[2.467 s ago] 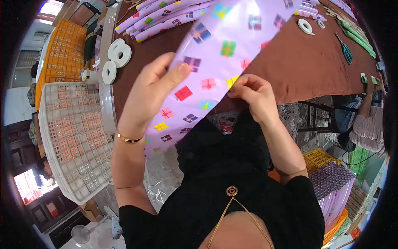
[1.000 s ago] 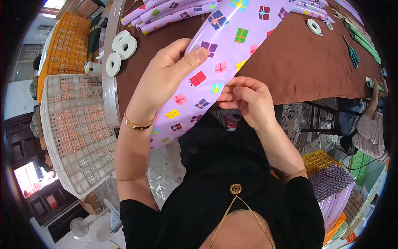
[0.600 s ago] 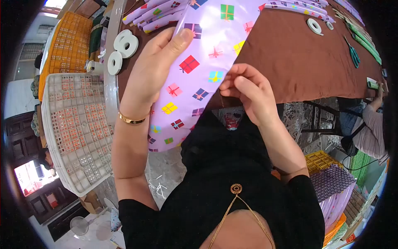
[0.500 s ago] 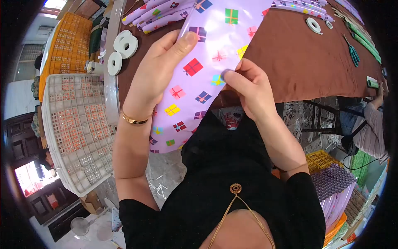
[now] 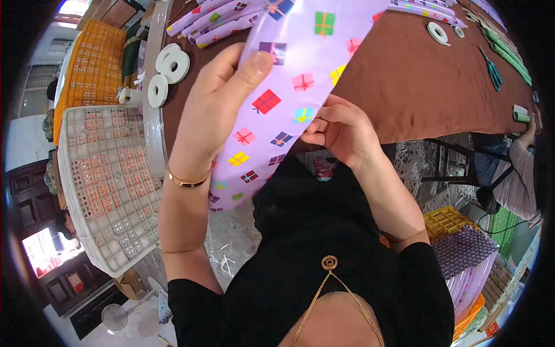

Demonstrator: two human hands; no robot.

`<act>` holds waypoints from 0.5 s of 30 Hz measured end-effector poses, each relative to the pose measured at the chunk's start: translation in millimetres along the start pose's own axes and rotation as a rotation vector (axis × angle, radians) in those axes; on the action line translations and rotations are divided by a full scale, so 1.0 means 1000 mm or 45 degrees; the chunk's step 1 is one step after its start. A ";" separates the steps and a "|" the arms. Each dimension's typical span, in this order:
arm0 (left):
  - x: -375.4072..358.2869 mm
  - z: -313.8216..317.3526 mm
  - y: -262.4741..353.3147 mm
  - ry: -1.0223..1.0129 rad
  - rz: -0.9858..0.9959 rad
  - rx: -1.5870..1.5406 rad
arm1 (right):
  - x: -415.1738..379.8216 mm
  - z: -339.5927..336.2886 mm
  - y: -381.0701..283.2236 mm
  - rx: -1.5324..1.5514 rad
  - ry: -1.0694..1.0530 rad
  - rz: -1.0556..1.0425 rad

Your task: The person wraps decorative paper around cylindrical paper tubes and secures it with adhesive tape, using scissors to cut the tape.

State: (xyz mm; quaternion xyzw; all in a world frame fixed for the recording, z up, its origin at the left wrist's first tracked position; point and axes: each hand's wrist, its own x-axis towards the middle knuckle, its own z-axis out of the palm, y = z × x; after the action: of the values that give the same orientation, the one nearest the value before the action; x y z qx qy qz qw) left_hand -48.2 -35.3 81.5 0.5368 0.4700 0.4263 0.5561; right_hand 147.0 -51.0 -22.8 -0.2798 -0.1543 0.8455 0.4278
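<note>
A lilac roll of gift wrapping paper (image 5: 277, 124), printed with small coloured presents, slants across the front of my body and reaches beyond the top of the view. My left hand (image 5: 222, 98) is closed around its left side, thumb lying on the glossy front and the other fingers hidden behind. At the right edge, my right hand (image 5: 347, 130) has its fingers curled in against the paper. Some of those fingertips are hidden, so the exact grip there is partly covered.
More lilac rolls (image 5: 222, 20) lie on the brown-covered table (image 5: 422, 87). White tape rolls (image 5: 173, 65) sit at its left edge, another tape roll (image 5: 437, 34) and green-handled scissors (image 5: 493, 75) to the right. White crates (image 5: 110, 185) stand left; another person's arm (image 5: 527, 136) shows far right.
My right thumb has come off the front of the paper, and the right hand has shifted slightly down along its edge. The left hand keeps its hold; the paper has tilted slightly.
</note>
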 end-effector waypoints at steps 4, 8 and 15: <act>0.001 -0.006 0.005 0.049 0.007 -0.084 | 0.000 -0.008 0.006 0.026 -0.190 -0.115; 0.003 -0.005 0.002 0.017 0.017 -0.116 | -0.001 0.012 0.012 -0.084 -0.200 -0.360; 0.002 0.000 0.002 0.000 0.003 -0.154 | 0.007 0.017 0.024 0.017 -0.178 -0.472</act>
State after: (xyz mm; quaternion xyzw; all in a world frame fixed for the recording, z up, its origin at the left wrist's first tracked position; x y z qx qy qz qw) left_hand -48.1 -33.2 83.5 0.5027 0.4426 0.4546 0.5871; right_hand 118.5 -60.2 -23.8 -0.1844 -0.2268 0.7707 0.5662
